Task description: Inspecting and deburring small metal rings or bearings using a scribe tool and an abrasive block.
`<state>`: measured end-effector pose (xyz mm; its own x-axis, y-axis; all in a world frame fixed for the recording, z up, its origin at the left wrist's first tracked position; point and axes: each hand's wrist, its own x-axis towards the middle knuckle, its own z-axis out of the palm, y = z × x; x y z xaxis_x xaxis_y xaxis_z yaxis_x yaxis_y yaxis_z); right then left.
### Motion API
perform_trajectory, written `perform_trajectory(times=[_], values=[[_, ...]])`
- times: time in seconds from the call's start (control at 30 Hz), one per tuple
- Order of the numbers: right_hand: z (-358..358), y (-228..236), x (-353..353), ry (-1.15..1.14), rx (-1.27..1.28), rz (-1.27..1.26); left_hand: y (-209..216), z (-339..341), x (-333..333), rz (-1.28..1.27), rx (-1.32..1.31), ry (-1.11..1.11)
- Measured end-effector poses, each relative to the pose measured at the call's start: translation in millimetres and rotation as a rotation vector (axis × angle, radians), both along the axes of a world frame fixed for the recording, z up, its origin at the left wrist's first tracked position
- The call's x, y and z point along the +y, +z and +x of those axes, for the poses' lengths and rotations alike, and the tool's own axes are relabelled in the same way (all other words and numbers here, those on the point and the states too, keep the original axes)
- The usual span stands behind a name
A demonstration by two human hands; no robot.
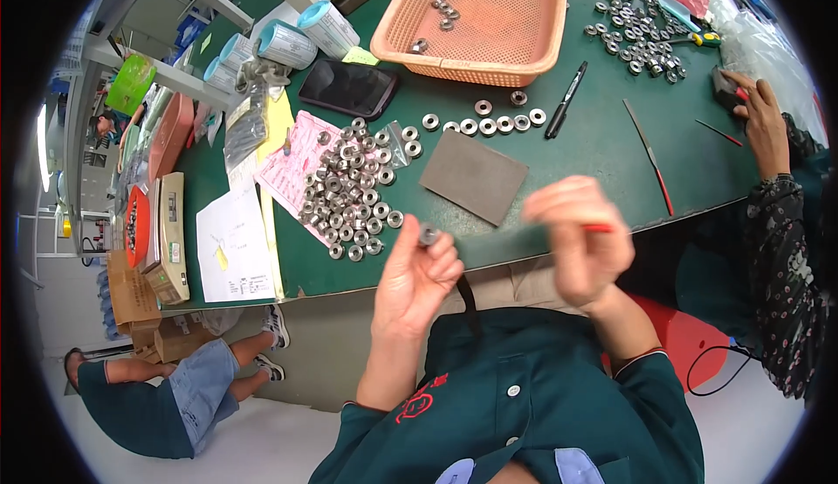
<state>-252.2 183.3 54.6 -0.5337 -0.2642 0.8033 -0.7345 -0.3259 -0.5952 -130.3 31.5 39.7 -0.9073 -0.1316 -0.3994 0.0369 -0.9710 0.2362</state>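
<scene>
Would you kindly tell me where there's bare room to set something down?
Beyond the right hand, between the grey rectangular block and red-handled metal file, the green tabletop is bare. Left of the block, heaped silver metal rings crowd it.

dark green shirt (563, 388) | short sleeves (659, 388) | white buttons (513, 391) | red chest embroidery (415, 409) | light-blue collar (578, 466)

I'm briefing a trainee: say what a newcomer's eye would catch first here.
Probably the orange basket at the picture's top, on the green table, with metal rings inside. Next, the heap of shiny rings left of the gray block; at the near edge, the left hand holds a small metal piece.
</scene>
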Motion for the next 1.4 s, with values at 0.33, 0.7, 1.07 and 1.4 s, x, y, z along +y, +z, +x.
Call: perform_trajectory(times=[0.33,0.7,1.07,1.4], values=[[16.0,-0.7,2.0,0.077,-0.030,-0.075,-15.2,4.6,-7.9,-0.171,0.165,0.025],[22.4,-10.7,-16.7,0.069,0.006,0.044,-7.3,1.7,-0.1,-0.211,0.170,-0.025],[9.1,-6.0,-1.1,0.017,0.006,0.028,-4.5,4.7,-1.4,-0.197,0.177,-0.072],[19.1,-2.5,5.3,0.004,0.031,-0.021,-9.6,1.5,-2.1,-0.340,0.170,0.045]])
